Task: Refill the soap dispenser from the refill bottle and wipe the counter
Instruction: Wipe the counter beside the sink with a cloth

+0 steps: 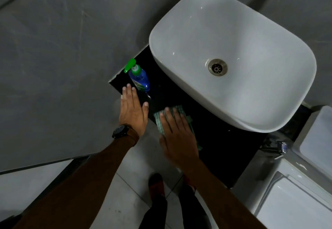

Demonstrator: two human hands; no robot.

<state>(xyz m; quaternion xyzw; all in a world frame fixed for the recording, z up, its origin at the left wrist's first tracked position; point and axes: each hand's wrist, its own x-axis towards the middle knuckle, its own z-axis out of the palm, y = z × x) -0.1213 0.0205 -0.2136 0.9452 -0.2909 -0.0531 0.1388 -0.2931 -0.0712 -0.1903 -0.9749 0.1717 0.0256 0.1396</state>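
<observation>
Right hand [177,135] presses flat, grip released, on green checked cloth [181,111] on black bench [224,139] beside white sink [179,78], left hand [133,110] flat, grip released, near blue soap dispenser [140,79] at bench's far-left corner.

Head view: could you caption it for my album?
Right hand presses a checked cloth on the black counter; left hand lies flat beside the soap dispenser.

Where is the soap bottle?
The soap bottle stands on the black counter's far left corner, beside the white sink, just beyond the left hand.
</observation>
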